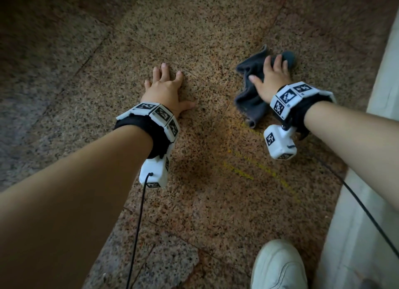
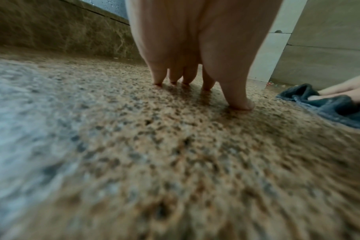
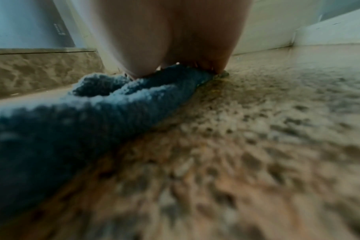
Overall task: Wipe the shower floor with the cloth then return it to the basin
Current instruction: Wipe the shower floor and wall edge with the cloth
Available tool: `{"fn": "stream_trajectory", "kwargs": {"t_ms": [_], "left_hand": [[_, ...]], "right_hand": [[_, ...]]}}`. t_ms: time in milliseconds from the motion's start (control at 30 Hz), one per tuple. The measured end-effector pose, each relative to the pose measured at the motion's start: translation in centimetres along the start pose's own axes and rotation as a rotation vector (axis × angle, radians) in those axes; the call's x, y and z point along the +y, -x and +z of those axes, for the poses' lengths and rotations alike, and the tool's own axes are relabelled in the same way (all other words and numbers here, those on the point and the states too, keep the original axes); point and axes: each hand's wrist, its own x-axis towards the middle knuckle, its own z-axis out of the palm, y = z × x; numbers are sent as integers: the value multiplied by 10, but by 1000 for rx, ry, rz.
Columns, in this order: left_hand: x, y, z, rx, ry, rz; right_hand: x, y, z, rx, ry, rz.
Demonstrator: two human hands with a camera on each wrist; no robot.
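A dark grey-blue cloth (image 1: 250, 96) lies crumpled on the speckled brown granite shower floor (image 1: 205, 40). My right hand (image 1: 272, 76) lies flat on top of the cloth with fingers spread, pressing it to the floor. From the right wrist view the cloth (image 3: 76, 116) bunches under my palm. My left hand (image 1: 167, 87) is spread on the bare floor to the left of the cloth, its fingertips (image 2: 241, 104) planted on the stone, holding nothing. The left wrist view catches the cloth (image 2: 335, 107) at its right edge. No basin is in view.
A pale raised curb (image 1: 371, 163) runs along the right side. My white shoe (image 1: 278, 267) stands at the bottom right. Faint yellow streaks (image 1: 254, 169) mark the floor between the cloth and the shoe. A brown marble wall base (image 2: 62, 37) stands beyond my left hand. Black cables trail from both wrists.
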Motion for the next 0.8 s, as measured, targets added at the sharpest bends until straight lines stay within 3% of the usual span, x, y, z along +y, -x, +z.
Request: {"fn": "stream_trajectory", "kwargs": {"t_ms": [500, 800], "left_hand": [[1, 1, 0, -3, 8, -9], [2, 1, -1, -11, 10, -8]], "right_hand": [[4, 64, 30, -72, 14, -59], [-7, 12, 4, -4, -36, 115]]}}
